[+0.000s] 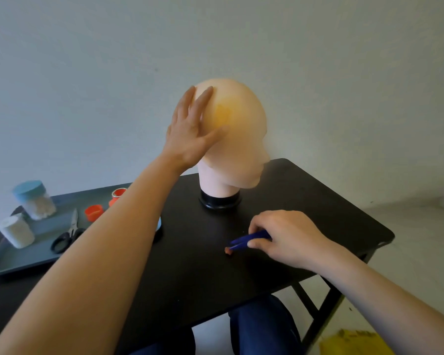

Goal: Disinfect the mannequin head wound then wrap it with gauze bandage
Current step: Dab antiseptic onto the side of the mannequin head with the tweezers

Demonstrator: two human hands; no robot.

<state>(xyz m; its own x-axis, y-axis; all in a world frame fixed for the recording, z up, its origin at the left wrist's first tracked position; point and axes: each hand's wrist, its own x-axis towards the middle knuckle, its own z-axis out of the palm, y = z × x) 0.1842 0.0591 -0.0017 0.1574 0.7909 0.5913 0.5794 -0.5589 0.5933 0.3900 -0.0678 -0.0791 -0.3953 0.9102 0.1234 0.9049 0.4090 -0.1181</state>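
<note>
On a black table [318,201], a mannequin head [239,139] stands on its base facing right, its yellow-stained wound patch [224,114] high on the near side. A person's left hand [190,131] lies flat against the back of it, fingers straight, arm outstretched. The right hand [287,239] pinches blue tweezers [251,238], tips at a reddish cotton ball [228,250] on the tabletop. Swabbing likely goes best with a firm pinch and the head braced.

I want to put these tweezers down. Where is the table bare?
Bare: table right of the mannequin head, to its corner, and the near edge below the right hand. Crowded: the tray, with jars, scissors and orange caps.
</note>
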